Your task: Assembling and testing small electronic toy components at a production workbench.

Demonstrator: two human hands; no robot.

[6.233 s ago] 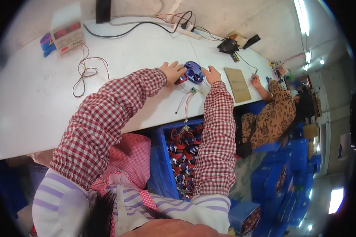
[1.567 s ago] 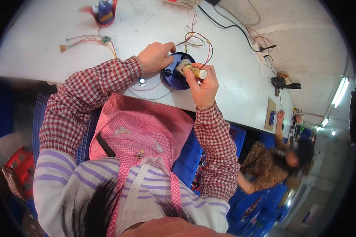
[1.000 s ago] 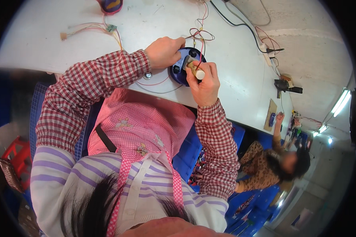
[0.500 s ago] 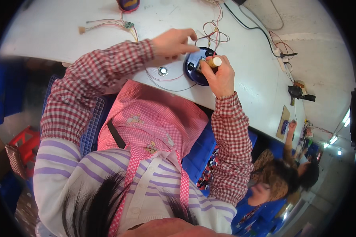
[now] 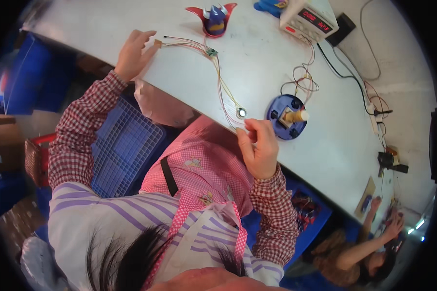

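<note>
My left hand (image 5: 135,54) is open at the left edge of the white table, with fingers apart beside the tan connector (image 5: 158,44) of a wire bundle. The wires run to a small green circuit board (image 5: 211,51) and on to a small round white-lit part (image 5: 241,112). My right hand (image 5: 261,149) is curled at the table's front edge, thumb and forefinger brought together on a thin wire near the lit part. Just past it lies a round blue base (image 5: 291,133) with black fittings, bearing a yellowish cylinder with a white end (image 5: 296,116).
A blue toy figure with red wings (image 5: 215,20) stands at the back. A power supply with a red display (image 5: 310,22) is at back right, its leads coiled near the base. A power strip (image 5: 374,119) lies along the right. Another person (image 5: 359,257) works at far right.
My right hand has let go of the yellowish cylinder on the base and come left to the wire. My left hand has moved far left to the connector. The view has shifted.
</note>
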